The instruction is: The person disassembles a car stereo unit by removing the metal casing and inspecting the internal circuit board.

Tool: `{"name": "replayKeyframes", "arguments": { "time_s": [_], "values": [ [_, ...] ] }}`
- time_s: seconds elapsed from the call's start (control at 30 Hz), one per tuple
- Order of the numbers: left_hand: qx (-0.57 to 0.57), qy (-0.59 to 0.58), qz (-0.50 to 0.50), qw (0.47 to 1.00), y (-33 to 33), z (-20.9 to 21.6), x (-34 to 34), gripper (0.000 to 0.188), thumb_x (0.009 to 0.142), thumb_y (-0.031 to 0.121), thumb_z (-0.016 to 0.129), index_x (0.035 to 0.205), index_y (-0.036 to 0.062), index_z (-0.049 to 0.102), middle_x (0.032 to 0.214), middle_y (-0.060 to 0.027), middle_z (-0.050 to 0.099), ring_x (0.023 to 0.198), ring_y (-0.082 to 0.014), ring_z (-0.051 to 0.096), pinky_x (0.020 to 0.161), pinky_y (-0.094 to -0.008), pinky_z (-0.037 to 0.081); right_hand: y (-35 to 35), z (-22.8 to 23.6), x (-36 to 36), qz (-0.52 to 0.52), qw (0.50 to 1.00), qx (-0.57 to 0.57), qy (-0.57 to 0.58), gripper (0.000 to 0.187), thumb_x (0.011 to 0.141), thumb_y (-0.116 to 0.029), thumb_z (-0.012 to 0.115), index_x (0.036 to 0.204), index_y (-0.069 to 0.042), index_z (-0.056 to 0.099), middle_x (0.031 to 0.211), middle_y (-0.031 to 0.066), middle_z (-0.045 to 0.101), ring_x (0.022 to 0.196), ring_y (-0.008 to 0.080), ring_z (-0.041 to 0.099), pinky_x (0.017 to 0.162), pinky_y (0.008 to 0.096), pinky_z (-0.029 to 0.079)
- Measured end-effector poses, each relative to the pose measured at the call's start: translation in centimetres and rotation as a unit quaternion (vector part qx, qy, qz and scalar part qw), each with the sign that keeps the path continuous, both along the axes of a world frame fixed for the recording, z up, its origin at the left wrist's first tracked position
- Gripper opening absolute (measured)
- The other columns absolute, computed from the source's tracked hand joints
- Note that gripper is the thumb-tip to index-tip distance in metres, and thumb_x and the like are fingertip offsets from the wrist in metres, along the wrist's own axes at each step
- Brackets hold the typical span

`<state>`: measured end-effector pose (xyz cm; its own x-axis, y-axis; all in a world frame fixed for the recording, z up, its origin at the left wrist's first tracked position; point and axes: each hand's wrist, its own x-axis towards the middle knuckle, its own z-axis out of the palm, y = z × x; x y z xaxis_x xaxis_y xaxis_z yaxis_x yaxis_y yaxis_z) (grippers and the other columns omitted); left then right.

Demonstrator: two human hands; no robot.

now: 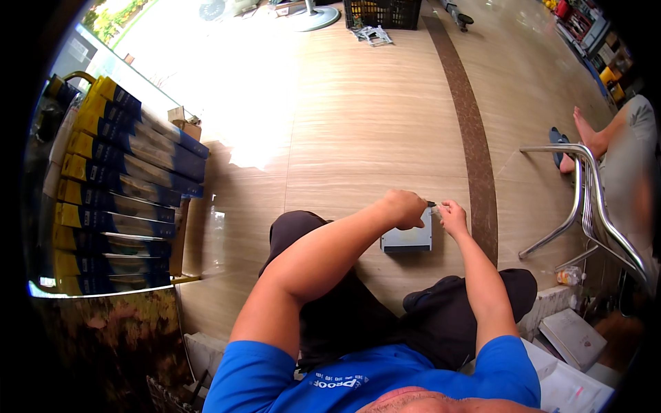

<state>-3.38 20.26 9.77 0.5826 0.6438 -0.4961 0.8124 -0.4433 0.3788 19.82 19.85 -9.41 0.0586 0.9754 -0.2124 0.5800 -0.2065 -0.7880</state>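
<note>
A grey metal box (407,240) lies on the floor in front of my bent legs. Over its upper left part, my left hand (405,208) is closed, with its back toward me. A small dark piece (432,204) sticks out of that fist toward the right; most of it is hidden, so its kind is unclear. My right hand (452,217) is beside the box's upper right corner, thumb and fingers pinched together close to the dark piece's tip. Whatever lies in that pinch is too small to make out.
Blue and yellow boxes (117,186) fill a rack at the left. A chrome-legged chair (578,199) stands at the right, next to another person's bare leg (609,134). A black crate (383,14) and grey metal parts (372,36) are at the far side. A plastic bottle (570,276) lies lower right.
</note>
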Motion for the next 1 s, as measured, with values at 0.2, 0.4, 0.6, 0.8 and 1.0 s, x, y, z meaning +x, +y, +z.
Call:
{"name": "replayKeyframes", "arguments": {
  "time_s": [0.2, 0.4, 0.6, 0.8, 1.0],
  "values": [
    [0.017, -0.014, -0.008, 1.000, 0.0, 0.1, -0.3, 0.045, 0.083, 0.039, 0.067, 0.114, 0.0068, 0.059, 0.105, -0.0149, 0.066, 0.102, -0.0317, 0.062, 0.084, -0.0422, 0.050, 0.4, 1.2, 0.1, 0.049, 0.996, -0.010, -0.077, 0.026, 0.084, -0.024, 0.065, 0.094, 0.000, 0.066, 0.079, 0.0168, 0.068, 0.068, 0.0279, 0.065, 0.067, 0.0361, 0.052],
    [0.012, -0.013, -0.011, 1.000, 0.0, 0.7, -0.1, 0.046, 0.083, 0.040, 0.066, 0.114, 0.0067, 0.059, 0.104, -0.0157, 0.066, 0.102, -0.0320, 0.062, 0.083, -0.0427, 0.051, 0.1, 1.1, -0.2, 0.089, 0.979, 0.133, -0.124, 0.024, 0.087, -0.017, 0.056, 0.103, -0.002, 0.065, 0.092, 0.0180, 0.067, 0.093, 0.0337, 0.064, 0.083, 0.0381, 0.050],
    [0.014, -0.005, -0.015, 1.000, 0.0, 0.6, -0.2, 0.047, 0.083, 0.041, 0.066, 0.113, 0.0056, 0.059, 0.106, -0.0153, 0.066, 0.103, -0.0310, 0.062, 0.083, -0.0420, 0.051, 0.1, 0.2, 0.0, 0.067, 0.996, 0.051, -0.044, 0.023, 0.089, -0.016, 0.055, 0.105, -0.005, 0.065, 0.075, 0.0097, 0.065, 0.062, 0.0198, 0.062, 0.060, 0.0318, 0.051],
    [0.014, -0.001, -0.015, 1.000, -0.1, 0.8, -0.3, 0.049, 0.084, 0.041, 0.065, 0.116, 0.0051, 0.056, 0.107, -0.0161, 0.065, 0.104, -0.0318, 0.061, 0.084, -0.0423, 0.050, -0.1, 0.8, -0.4, 0.033, 0.997, -0.055, 0.046, 0.023, 0.091, -0.026, 0.057, 0.092, -0.004, 0.065, 0.066, 0.0090, 0.062, 0.052, 0.0170, 0.060, 0.053, 0.0322, 0.049],
    [0.021, -0.001, -0.019, 1.000, -0.2, 1.3, -0.3, 0.047, 0.085, 0.040, 0.064, 0.116, 0.0053, 0.056, 0.107, -0.0165, 0.065, 0.104, -0.0321, 0.061, 0.084, -0.0424, 0.050, 0.0, 1.1, -0.6, 0.001, 0.998, -0.052, 0.030, 0.022, 0.090, -0.025, 0.061, 0.094, -0.004, 0.065, 0.064, 0.0038, 0.058, 0.049, 0.0106, 0.056, 0.047, 0.0283, 0.046]
  ]
}}
